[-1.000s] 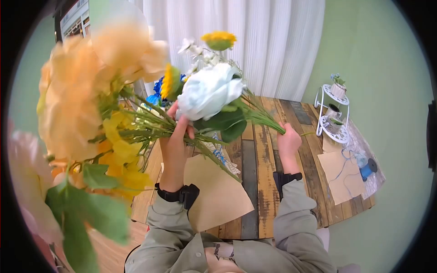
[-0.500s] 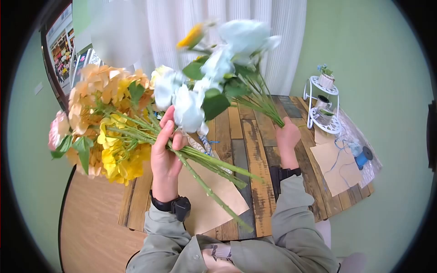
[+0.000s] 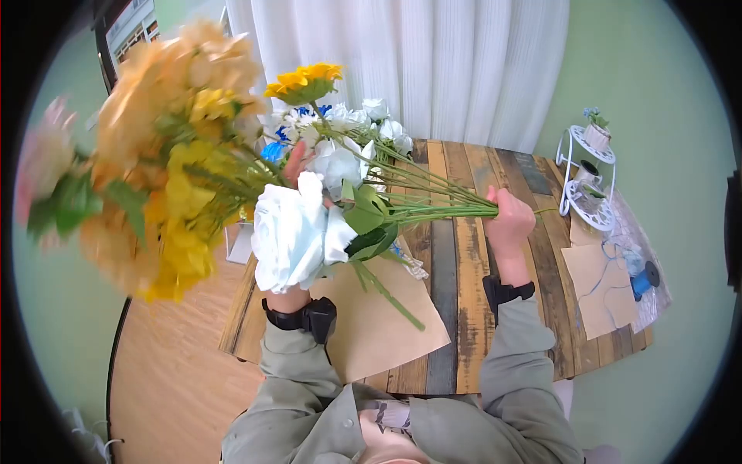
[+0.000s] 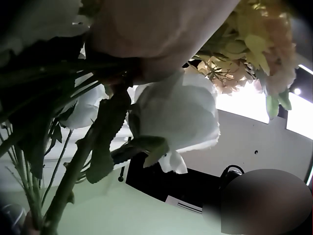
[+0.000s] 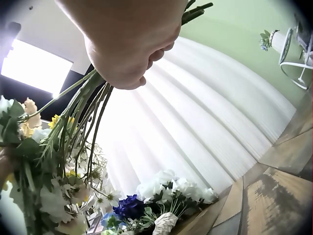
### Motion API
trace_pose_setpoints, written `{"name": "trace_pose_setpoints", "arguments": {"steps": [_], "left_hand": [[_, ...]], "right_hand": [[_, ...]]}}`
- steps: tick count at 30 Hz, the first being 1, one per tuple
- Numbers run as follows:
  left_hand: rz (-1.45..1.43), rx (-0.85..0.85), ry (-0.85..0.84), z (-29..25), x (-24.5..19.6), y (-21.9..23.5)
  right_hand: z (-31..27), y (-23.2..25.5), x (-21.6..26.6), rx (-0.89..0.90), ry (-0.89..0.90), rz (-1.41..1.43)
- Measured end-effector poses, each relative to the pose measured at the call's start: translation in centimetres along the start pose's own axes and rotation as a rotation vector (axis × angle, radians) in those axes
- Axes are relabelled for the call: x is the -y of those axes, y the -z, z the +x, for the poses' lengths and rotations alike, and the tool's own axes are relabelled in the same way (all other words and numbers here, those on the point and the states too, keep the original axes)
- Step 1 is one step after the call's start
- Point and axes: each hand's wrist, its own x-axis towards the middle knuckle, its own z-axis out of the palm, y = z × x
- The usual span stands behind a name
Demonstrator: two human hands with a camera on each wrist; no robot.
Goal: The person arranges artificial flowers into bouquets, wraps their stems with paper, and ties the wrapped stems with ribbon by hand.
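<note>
My right hand (image 3: 510, 224) grips a bundle of green stems (image 3: 440, 207), curled round their lower ends. These stems lie nearly level, with large pale-blue-white roses (image 3: 290, 236) and a yellow sunflower (image 3: 305, 81) toward the left. My left hand (image 3: 296, 164) holds the stems of a second bunch, of peach hydrangeas (image 3: 182, 85) and yellow blossoms (image 3: 185, 224), their cut ends (image 3: 390, 298) pointing down right. The white roses overlap the left hand, hiding most of it but some fingers. The right wrist view shows the right hand (image 5: 132, 49) closed round the stems.
Brown kraft paper (image 3: 386, 325) lies on the plank table (image 3: 468, 309). More white roses (image 5: 181, 188) and a blue flower (image 5: 129, 208) lie at the back, before a white curtain (image 3: 464, 69). A white tiered stand (image 3: 591, 213) and blue ribbon spool (image 3: 645, 280) are at the right.
The white rose bunch has swung down and left, across my left hand. The peach and yellow bunch has risen in view since half a second ago. Both hands keep their hold.
</note>
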Motion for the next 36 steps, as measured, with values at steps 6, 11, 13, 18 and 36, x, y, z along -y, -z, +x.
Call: {"name": "trace_pose_setpoints", "arguments": {"steps": [6,11,13,18,36], "left_hand": [[-0.888,-0.188,0.532,-0.9,0.3,-1.2],[-0.873,0.153,0.553,-0.1,-0.1,-2.2],[-0.898,0.181,0.591,-0.8,-1.4,-3.0],[-0.795,0.215,0.527,-3.0,-3.4,-4.8],[-1.094,-0.184,0.101,1.0,-3.2,2.8]], "right_hand": [[-0.1,0.4,-0.3,0.136,-0.120,-0.054],[-0.3,0.3,-0.9,0.433,-0.375,-0.158],[-0.3,0.1,-1.1,0.602,-0.412,-0.241],[-0.5,-0.5,-1.8,0.688,-0.480,-0.197],[-4.9,-4.0,-10.9,0.154,-0.706,0.462]]}}
